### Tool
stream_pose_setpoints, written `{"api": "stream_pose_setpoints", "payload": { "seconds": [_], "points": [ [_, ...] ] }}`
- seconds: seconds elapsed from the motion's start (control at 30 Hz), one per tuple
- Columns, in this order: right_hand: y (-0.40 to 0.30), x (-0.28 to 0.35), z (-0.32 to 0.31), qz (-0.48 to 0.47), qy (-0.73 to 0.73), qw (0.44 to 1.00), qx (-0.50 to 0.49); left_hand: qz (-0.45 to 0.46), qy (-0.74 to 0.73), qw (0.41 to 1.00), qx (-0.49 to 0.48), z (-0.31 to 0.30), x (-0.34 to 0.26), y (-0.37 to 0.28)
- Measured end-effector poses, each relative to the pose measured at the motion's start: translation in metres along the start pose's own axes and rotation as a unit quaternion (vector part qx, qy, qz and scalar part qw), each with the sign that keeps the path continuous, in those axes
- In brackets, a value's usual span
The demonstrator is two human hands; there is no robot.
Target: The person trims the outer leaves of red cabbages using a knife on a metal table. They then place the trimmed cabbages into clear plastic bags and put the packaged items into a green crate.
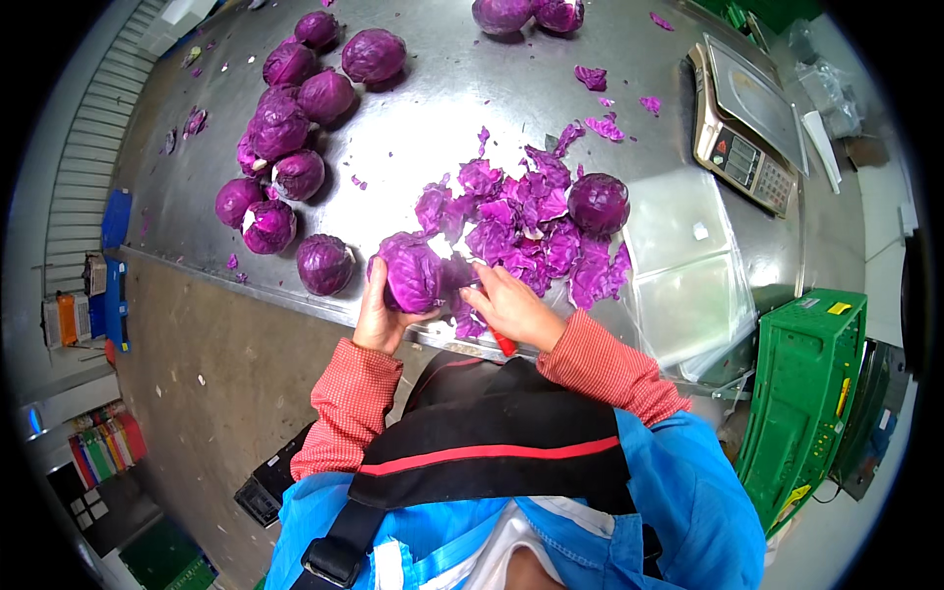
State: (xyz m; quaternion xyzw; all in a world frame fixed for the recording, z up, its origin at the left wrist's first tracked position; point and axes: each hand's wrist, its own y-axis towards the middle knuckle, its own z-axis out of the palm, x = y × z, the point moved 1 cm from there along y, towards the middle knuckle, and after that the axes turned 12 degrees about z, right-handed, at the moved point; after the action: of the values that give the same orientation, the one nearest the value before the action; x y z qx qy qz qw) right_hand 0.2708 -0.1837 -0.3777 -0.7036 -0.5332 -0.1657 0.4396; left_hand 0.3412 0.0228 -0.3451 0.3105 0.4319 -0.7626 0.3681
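My left hand holds a red cabbage head from its left side and from below, at the near edge of the metal table. Just right of it, my right hand grips a knife with a red handle; the blade is hidden. A torn leaf hangs between the hands. Beyond my right hand lies a heap of loose purple cabbage leaves, with a whole dark cabbage at its right side. Another single cabbage rests left of my left hand.
Several red cabbages stand in a cluster at the left, and two more at the far edge of view. Clear plastic bags lie at the right, below a digital scale. Green plastic crates are stacked at the near right.
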Motion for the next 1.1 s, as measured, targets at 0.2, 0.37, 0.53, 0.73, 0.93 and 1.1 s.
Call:
{"api": "stream_pose_setpoints", "payload": {
  "seconds": [0.2, 0.37, 0.53, 0.73, 0.93, 1.1],
  "points": [
    [-0.002, 0.033, -0.073, 0.03, 0.128, 0.991, -0.023, 0.108, 0.025, 0.994, 0.012, 0.037, 0.006, 0.011],
    [0.001, -0.005, -0.123, -0.026, -0.242, 0.883, -0.402, 0.063, 0.036, 0.997, 0.019, 0.062, 0.003, 0.016],
    [0.028, -0.067, -0.159, 0.076, -0.188, 0.941, -0.27, 0.064, 0.081, 0.994, 0.031, 0.066, 0.01, 0.036],
    [0.031, -0.114, -0.182, 0.124, 0.134, 0.955, -0.234, 0.072, 0.161, 0.981, 0.08, 0.098, 0.036, 0.058],
    [0.014, -0.113, -0.344, 0.115, 0.129, 0.891, -0.419, 0.082, 0.155, 0.983, 0.05, 0.11, 0.033, 0.076],
    [0.033, -0.17, -0.469, 0.27, -0.044, 0.81, -0.519, 0.139, 0.248, 0.958, 0.026, 0.131, 0.029, 0.085]
  ]
}}
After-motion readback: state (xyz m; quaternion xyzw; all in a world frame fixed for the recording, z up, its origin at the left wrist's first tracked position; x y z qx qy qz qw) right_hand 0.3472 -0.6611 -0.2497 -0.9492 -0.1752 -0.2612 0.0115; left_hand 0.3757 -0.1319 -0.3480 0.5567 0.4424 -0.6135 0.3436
